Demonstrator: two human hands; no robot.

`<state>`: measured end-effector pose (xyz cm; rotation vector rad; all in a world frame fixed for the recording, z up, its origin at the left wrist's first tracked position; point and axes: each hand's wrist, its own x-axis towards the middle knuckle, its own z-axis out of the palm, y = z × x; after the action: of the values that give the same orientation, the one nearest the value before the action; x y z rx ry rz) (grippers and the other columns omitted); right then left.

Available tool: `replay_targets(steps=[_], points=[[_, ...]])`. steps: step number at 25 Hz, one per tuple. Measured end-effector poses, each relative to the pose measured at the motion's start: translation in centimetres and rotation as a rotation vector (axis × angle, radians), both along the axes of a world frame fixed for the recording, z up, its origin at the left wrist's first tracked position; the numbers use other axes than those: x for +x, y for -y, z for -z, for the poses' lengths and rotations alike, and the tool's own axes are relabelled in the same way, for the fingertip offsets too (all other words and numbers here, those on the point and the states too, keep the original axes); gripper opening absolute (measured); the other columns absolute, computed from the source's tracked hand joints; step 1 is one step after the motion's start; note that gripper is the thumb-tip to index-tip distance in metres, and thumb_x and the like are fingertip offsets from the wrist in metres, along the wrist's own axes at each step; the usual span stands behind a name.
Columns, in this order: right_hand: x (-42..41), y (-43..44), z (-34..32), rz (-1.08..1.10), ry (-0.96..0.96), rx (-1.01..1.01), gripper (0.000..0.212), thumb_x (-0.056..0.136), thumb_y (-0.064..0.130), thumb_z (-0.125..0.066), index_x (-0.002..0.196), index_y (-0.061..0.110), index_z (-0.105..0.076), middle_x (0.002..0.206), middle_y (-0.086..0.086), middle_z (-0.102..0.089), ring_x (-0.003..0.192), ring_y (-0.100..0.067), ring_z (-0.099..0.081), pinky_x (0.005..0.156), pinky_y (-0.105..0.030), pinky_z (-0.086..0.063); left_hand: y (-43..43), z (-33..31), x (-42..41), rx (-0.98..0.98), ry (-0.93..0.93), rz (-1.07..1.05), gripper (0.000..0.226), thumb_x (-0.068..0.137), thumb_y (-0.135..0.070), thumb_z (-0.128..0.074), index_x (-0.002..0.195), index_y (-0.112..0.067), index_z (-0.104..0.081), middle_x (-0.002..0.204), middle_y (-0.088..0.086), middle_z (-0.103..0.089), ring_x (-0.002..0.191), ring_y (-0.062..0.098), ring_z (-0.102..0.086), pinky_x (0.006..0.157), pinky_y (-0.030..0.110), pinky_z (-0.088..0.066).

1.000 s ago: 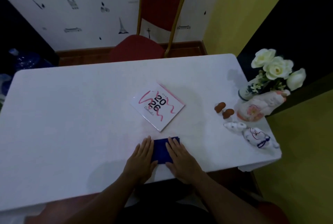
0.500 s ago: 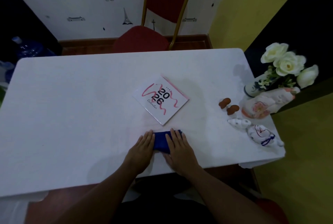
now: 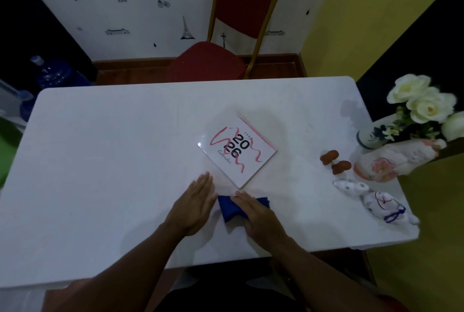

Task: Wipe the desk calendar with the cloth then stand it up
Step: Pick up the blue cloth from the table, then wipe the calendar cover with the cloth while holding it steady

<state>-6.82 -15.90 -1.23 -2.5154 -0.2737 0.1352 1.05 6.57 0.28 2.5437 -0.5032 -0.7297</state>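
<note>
A blue water bottle (image 3: 54,73) is seen at the upper left of the frame, on the floor beyond the white table (image 3: 100,161). On the table, left of centre in the lower half, the left hand (image 3: 193,207) is laid flat, palm down, fingers extended and close together; nothing is held in it, and it lies just beside the cloth. The folded blue cloth (image 3: 232,210) is found at lower centre of the frame, near the table's front edge. It is pressed under the right hand (image 3: 258,216), whose fingers are spread flat over it; whether the cloth is gripped cannot be told. The desk calendar (image 3: 237,152) is lying flat at the centre of the frame, turned diagonally, its cover marked "2026 Calendar"; its near corner is just above the cloth. A red chair (image 3: 213,60) is placed behind the table at upper centre. At the right of the frame, two small brown figurines (image 3: 335,162), white ceramic figurines (image 3: 376,201) and a vase of white flowers (image 3: 421,103) are noted.
</note>
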Motion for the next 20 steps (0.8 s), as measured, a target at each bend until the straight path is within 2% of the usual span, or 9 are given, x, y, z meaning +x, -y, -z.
replay_targets(steps=[4,7,10,13,15,16,18,20], points=[[3.5,1.4,-2.1,0.243,0.044,0.179,0.054,0.09,-0.008,-0.064,0.143,-0.002,-0.056,0.143,-0.018,-0.061,0.128,-0.032,-0.063,0.111,-0.029,-0.045,-0.3,0.4,4.7,0.075,0.059,-0.004,0.064,0.111,-0.042,-0.018,0.167,-0.012,-0.007,0.177,0.005,-0.002,0.165,0.016,0.001,0.134,0.035,-0.004],[8.4,2.6,-3.5,0.456,0.072,0.27,0.056,0.09,-0.015,-0.06,0.144,-0.002,-0.055,0.139,-0.018,-0.064,0.125,-0.031,-0.063,0.109,-0.019,-0.045,-0.4,1.2,7.5,0.142,0.094,0.012,0.066,0.111,-0.039,-0.019,0.167,-0.009,-0.001,0.177,0.009,0.005,0.165,0.023,0.005,0.135,0.041,-0.006],[14.3,3.0,-4.0,0.582,0.044,0.327,0.054,0.093,-0.011,-0.055,0.145,0.001,-0.054,0.136,-0.017,-0.066,0.118,-0.035,-0.067,0.102,-0.037,-0.056,-0.5,2.4,9.6,0.184,0.137,0.02,0.069,0.11,-0.042,-0.019,0.166,-0.008,0.003,0.176,0.011,0.008,0.165,0.026,0.007,0.134,0.045,-0.008],[19.4,2.4,-3.2,0.673,0.006,0.294,0.047,0.097,-0.004,-0.052,0.143,0.006,-0.057,0.136,-0.014,-0.066,0.123,-0.03,-0.063,0.103,-0.031,-0.052,-0.7,4.0,10.5,0.218,0.182,0.047,0.073,0.108,-0.049,-0.012,0.166,-0.009,0.006,0.176,0.01,0.011,0.164,0.026,0.007,0.134,0.047,-0.009],[21.7,1.5,-2.1,0.678,-0.055,0.257,0.045,0.098,-0.003,-0.051,0.141,0.008,-0.057,0.134,-0.014,-0.066,0.122,-0.032,-0.062,0.105,-0.041,-0.054,-0.9,5.0,10.4,0.214,0.23,0.037,0.075,0.105,-0.052,-0.007,0.167,-0.011,0.003,0.176,0.008,0.008,0.165,0.024,0.004,0.134,0.047,-0.009],[22.6,0.9,-1.4,0.65,-0.11,0.22,0.045,0.099,-0.002,-0.051,0.143,0.007,-0.054,0.14,-0.016,-0.061,0.127,-0.034,-0.058,0.108,-0.046,-0.05,-1.0,5.4,10.3,0.202,0.251,0.019,0.075,0.104,-0.052,-0.008,0.167,-0.012,0.0,0.176,0.007,0.005,0.165,0.023,0.001,0.134,0.047,-0.01],[23.4,-0.7,0.4,0.54,-0.229,0.066,0.054,0.102,0.002,-0.051,0.155,0.006,-0.039,0.162,-0.015,-0.037,0.15,-0.033,-0.034,0.123,-0.046,-0.031,-0.8,6.1,10.0,0.181,0.271,-0.017,0.074,0.104,-0.051,-0.013,0.167,-0.014,-0.004,0.177,0.005,0.0,0.165,0.022,-0.001,0.134,0.046,-0.01],[23.2,-1.7,1.8,0.427,-0.198,-0.14,0.066,0.102,0.005,-0.056,0.16,0.006,-0.026,0.171,-0.013,-0.016,0.157,-0.032,-0.014,0.128,-0.045,-0.018,-0.7,6.8,9.8,0.19,0.297,-0.035,0.072,0.106,-0.051,-0.015,0.167,-0.015,-0.004,0.177,0.004,-0.001,0.165,0.02,-0.002,0.134,0.046,-0.01]])
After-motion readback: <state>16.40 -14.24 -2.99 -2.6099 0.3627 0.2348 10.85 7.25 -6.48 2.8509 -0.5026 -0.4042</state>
